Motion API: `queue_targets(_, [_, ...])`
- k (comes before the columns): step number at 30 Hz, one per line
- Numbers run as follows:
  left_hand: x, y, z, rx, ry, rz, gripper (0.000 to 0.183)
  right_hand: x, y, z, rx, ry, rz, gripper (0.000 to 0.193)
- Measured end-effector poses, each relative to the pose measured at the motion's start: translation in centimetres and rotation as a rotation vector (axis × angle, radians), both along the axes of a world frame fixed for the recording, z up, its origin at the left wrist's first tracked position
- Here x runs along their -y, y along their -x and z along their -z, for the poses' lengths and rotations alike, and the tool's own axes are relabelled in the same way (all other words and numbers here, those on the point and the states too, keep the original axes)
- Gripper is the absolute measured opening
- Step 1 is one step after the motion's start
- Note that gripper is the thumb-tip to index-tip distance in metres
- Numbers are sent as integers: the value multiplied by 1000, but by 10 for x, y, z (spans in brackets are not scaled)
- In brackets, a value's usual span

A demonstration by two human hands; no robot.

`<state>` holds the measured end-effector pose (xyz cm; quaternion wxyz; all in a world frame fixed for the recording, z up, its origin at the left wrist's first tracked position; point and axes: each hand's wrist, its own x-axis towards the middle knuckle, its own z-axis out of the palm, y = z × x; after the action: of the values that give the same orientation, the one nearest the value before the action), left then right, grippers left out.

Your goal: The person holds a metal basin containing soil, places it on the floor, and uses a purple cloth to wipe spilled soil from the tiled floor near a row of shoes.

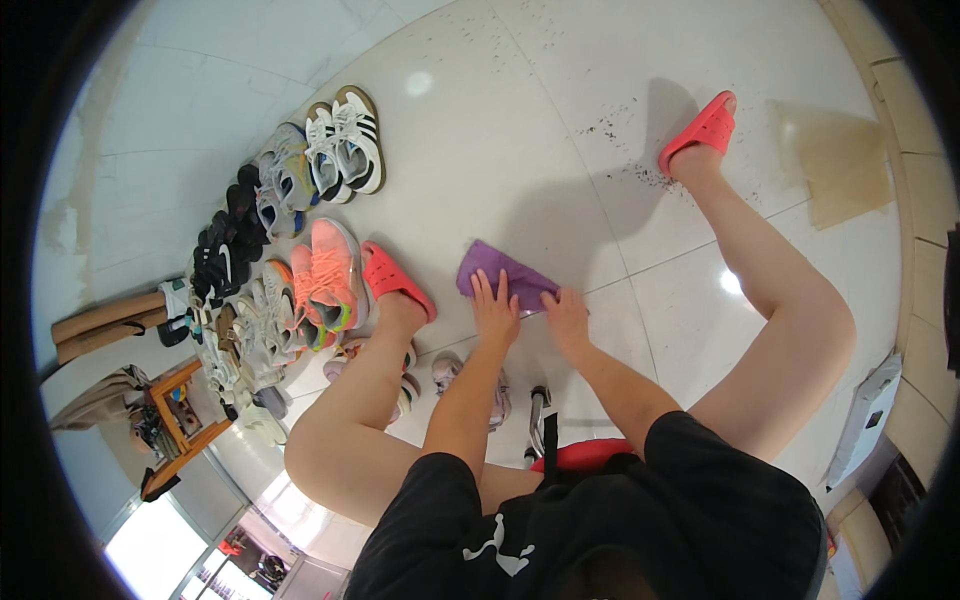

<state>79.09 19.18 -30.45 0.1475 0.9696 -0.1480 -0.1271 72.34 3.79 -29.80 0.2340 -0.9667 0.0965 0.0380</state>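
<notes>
A purple cloth (pixel 525 287) lies folded on the pale tiled floor between my feet. My left hand (pixel 494 306) rests on its near edge, fingers stretched out and spread over the fabric. At the cloth's right corner, my right hand (pixel 567 316) has its fingers closed on the edge; the fingertips are partly hidden. Both of my feet wear red slippers; the left slipper (pixel 396 280) is beside the shoes and the right slipper (pixel 703 132) is farther out.
Rows of shoes line the left wall, including orange sneakers (pixel 330 275) and white striped sneakers (pixel 357 140). Dark specks (pixel 620 135) are scattered on the floor near my right foot. A tan sheet (pixel 838 165) lies at the right. A red stool seat (pixel 590 453) is beneath me.
</notes>
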Motion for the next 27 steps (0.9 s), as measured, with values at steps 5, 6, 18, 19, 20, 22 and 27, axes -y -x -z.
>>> queue_targets(5, [2,-5,10,-39,-35,2,63,8,9,-1,-5,-37,-102,47])
queue_targets(6, [11,-13,14,-21,-3,20,64,19,4,2,-34,-15,-85,49])
queue_targets(18, [197,-144,9,-9,230,280,58,214,-105,14,90,277,203,53])
queue_targets(19, [187,-140,11,25,261,241,56,206,-103,6,128,254,224,51])
queue_targets(20, [179,-136,13,66,297,208,55,192,-101,-3,95,249,214,40])
queue_targets(22, [141,-118,14,75,207,192,54,154,-79,-7,170,154,148,19])
queue_targets(27, [33,-52,-8,-44,26,179,55,38,-9,-29,-4,-57,90,16])
